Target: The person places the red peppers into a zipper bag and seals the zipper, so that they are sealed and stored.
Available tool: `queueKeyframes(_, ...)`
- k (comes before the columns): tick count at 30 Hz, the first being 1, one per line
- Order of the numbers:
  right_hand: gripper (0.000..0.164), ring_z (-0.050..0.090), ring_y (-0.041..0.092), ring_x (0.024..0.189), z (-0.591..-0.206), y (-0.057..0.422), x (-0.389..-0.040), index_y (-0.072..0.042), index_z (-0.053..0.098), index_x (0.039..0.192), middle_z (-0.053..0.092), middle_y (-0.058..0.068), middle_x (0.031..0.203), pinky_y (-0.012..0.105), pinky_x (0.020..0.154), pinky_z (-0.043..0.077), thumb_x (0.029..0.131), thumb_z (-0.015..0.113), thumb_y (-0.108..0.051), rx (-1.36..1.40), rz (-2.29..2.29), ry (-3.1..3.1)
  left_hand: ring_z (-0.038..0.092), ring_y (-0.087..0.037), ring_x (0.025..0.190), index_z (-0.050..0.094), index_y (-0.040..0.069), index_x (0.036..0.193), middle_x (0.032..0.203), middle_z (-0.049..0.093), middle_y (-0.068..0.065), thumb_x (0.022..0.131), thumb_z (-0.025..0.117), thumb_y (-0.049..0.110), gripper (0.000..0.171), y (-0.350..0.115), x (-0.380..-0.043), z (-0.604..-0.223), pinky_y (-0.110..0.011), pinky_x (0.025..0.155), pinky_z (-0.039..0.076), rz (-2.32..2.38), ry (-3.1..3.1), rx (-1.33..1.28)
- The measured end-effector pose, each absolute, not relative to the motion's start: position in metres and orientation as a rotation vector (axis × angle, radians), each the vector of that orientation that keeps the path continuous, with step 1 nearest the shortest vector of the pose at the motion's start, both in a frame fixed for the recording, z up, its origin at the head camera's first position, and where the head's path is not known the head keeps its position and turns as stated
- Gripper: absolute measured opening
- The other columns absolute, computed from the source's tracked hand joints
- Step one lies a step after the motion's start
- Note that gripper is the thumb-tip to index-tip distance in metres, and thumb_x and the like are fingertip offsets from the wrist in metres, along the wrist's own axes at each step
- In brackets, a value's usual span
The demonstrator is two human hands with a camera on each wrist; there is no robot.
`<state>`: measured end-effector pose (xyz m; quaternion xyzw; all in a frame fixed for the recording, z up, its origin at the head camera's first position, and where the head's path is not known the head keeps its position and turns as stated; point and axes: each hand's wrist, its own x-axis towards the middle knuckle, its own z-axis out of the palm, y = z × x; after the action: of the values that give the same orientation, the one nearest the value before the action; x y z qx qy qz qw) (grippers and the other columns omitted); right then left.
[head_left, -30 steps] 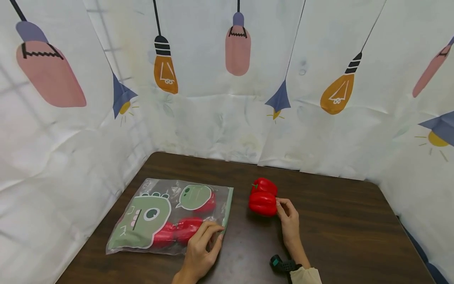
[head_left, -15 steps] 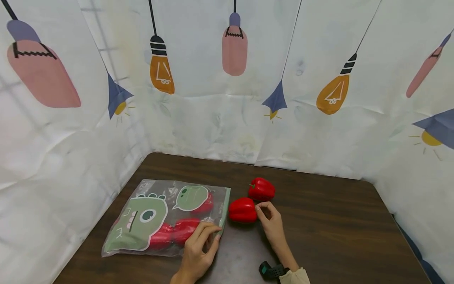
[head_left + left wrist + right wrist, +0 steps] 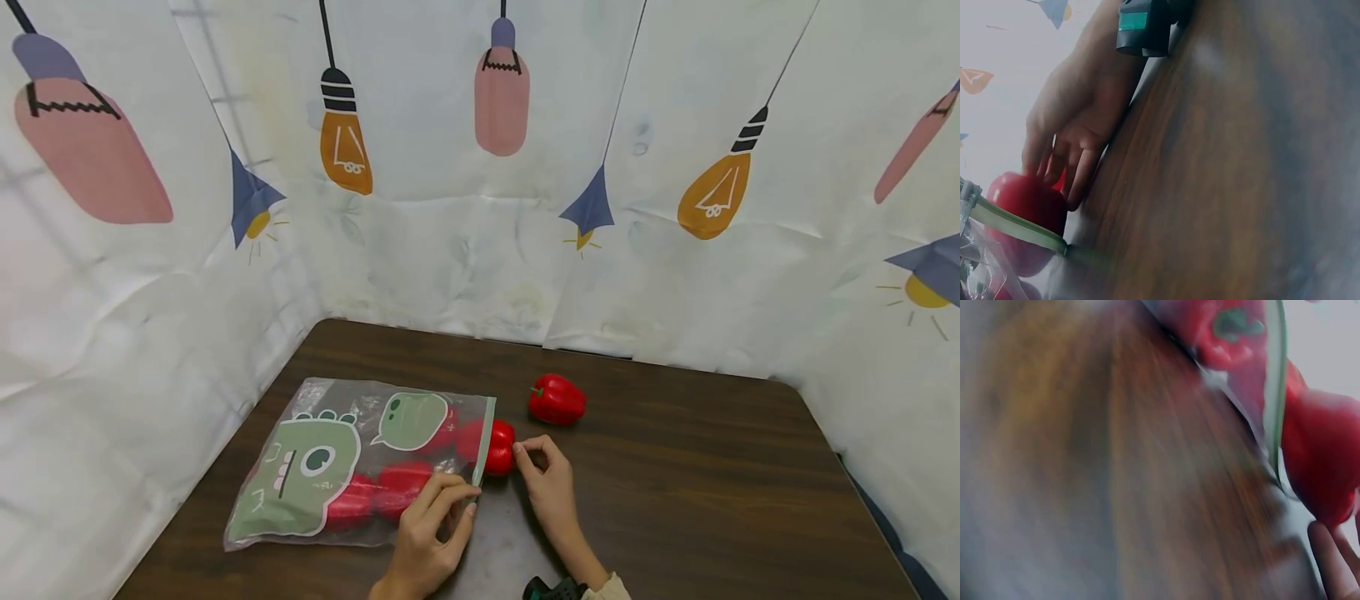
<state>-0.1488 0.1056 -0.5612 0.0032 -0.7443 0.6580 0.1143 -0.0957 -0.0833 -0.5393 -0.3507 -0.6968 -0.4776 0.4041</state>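
Observation:
A clear plastic zip bag [image 3: 360, 417] with a green cartoon print lies flat on the table, several red bell peppers [image 3: 401, 485] showing through it. At its right, open end, my left hand [image 3: 427, 533] pinches the green-edged rim. My right hand [image 3: 552, 492] holds another red bell pepper [image 3: 501, 448] by its right end; the left part of that pepper is inside the bag mouth. In the left wrist view the right hand's fingers [image 3: 1079, 162] touch this pepper [image 3: 1029, 206] beyond the green strip. The right wrist view shows the held pepper [image 3: 1329, 450] at the strip [image 3: 1275, 381].
One loose red bell pepper [image 3: 557, 400] with a green stem lies on the dark wooden table [image 3: 697, 483], behind the right hand. A white cloth [image 3: 450, 250] printed with lamps hangs around the table's back and left side.
My right hand has carried the bell pepper leftward, from beside the loose pepper to partway into the bag mouth. The left hand has stayed at the bag's rim.

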Motion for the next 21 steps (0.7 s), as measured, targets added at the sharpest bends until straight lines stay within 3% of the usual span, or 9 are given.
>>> queueKeyframes(7,0.009,0.068,0.006,0.081,-0.558,0.099,-0.145,-0.010,0.072,0.095,0.075,0.008,0.095,0.019,0.073,0.054,0.097,0.074,-0.018,-0.118,1.892,-2.146,0.049,-0.006,0.067,0.071,-0.002,0.103,0.094,0.060,-0.011,0.092,0.070,-0.001,0.011,-0.079,-0.094,-0.537,-0.006,0.060,0.041,-1.183,-1.725,-0.943)
queueKeyframes(12,0.012,0.071,0.004,0.086,-0.560,0.098,-0.146,-0.008,0.073,0.103,0.076,0.012,0.103,0.020,0.076,0.057,0.099,0.072,-0.019,-0.079,1.940,-2.117,0.050,-0.005,0.069,0.071,-0.001,0.104,0.095,0.061,-0.010,0.091,0.071,-0.002,0.013,-0.080,-0.094,-0.542,-0.007,0.060,0.041,-1.176,-1.716,-0.975)
queueKeyframes(16,0.017,0.071,0.007,0.097,-0.560,0.099,-0.146,-0.011,0.073,0.116,0.075,0.010,0.115,0.021,0.082,0.058,0.103,0.066,-0.021,0.001,1.939,-2.155,0.051,-0.004,0.070,0.071,0.000,0.106,0.097,0.061,-0.009,0.090,0.073,-0.002,0.017,-0.081,-0.094,-0.545,-0.006,0.062,0.042,-1.181,-1.735,-0.983)
queueKeyframes(21,0.025,0.065,0.017,0.123,-0.558,0.099,-0.145,-0.019,0.071,0.128,0.072,0.002,0.131,0.023,0.101,0.051,0.106,0.060,-0.021,0.114,1.861,-2.271,0.051,-0.003,0.071,0.071,0.002,0.109,0.099,0.062,-0.009,0.085,0.075,-0.005,0.026,-0.081,-0.095,-0.547,-0.006,0.062,0.043,-1.194,-1.770,-0.983)
